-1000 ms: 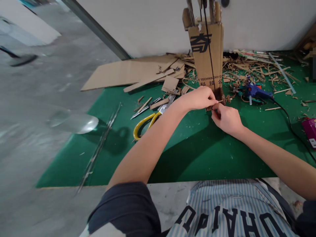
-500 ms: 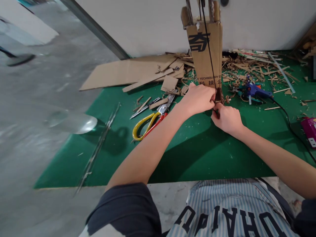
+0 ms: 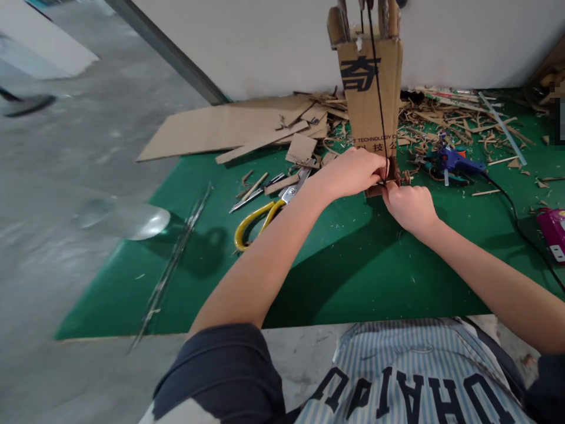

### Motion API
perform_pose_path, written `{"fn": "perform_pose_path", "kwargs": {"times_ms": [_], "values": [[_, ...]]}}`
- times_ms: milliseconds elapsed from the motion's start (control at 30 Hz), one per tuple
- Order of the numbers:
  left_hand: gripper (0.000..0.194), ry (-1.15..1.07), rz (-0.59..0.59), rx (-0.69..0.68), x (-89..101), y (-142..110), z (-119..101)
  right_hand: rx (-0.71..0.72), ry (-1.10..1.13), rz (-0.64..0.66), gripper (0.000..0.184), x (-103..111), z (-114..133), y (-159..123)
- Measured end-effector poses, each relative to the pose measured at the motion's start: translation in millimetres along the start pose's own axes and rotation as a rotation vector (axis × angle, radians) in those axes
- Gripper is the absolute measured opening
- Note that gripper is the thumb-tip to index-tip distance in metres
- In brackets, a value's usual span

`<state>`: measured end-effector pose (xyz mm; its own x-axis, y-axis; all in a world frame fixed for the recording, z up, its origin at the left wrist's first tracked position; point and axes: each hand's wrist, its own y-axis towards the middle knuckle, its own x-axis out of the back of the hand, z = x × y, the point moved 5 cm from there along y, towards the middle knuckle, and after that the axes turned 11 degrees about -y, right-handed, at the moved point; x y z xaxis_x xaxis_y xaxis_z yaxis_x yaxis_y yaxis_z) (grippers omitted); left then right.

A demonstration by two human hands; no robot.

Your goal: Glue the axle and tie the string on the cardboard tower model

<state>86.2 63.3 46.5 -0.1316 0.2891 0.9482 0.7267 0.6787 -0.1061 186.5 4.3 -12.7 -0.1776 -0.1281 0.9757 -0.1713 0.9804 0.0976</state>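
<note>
A tall cardboard structure (image 3: 371, 106) printed with dark characters stands upright on the green table. Down its front runs a taut black cord (image 3: 380, 100), reaching my fingers near the base. My left hand (image 3: 359, 171) is closed in a pinch on the cord at the structure's lower front. Just right of it and nearly touching, my right hand (image 3: 412, 206) is curled with thumb and forefinger pinched on the cord's lower end. The fingertips partly hide the cord there. Beneath my left forearm lie scissors (image 3: 260, 221) with yellow handles, partly covered.
Cardboard scraps (image 3: 441, 118) pile along the back wall. A blue glue gun (image 3: 459, 162) with a black cable lies to the right, near a purple power strip (image 3: 551, 232). On the left are a flat cardboard sheet (image 3: 185, 132), thin rods (image 3: 176, 259) and a clear bottle (image 3: 150, 222).
My hands have shifted slightly: the left fingers have opened a little from a tighter curl, and the right hand has turned so its knuckles face up. The view has moved slightly.
</note>
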Motion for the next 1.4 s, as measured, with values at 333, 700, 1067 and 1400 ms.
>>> {"fn": "perform_pose_path", "kwargs": {"times_ms": [333,700,1067,1400], "values": [[0.03,0.104,0.018,0.065,-4.3,-3,-10,0.016,-0.01,-0.017,0.038,6,2,1],[0.03,0.02,-0.005,0.083,-2.7,1,-12,-0.324,1.289,0.352,0.03,-2,-2,-5],[0.027,-0.072,-0.023,0.128,-2.0,-1,-13,-0.777,2.086,0.469,0.021,-8,-2,-17],[0.032,-0.022,-0.09,0.163,-3.0,0,-13,-0.874,2.18,0.452,0.017,-9,6,-29]]}}
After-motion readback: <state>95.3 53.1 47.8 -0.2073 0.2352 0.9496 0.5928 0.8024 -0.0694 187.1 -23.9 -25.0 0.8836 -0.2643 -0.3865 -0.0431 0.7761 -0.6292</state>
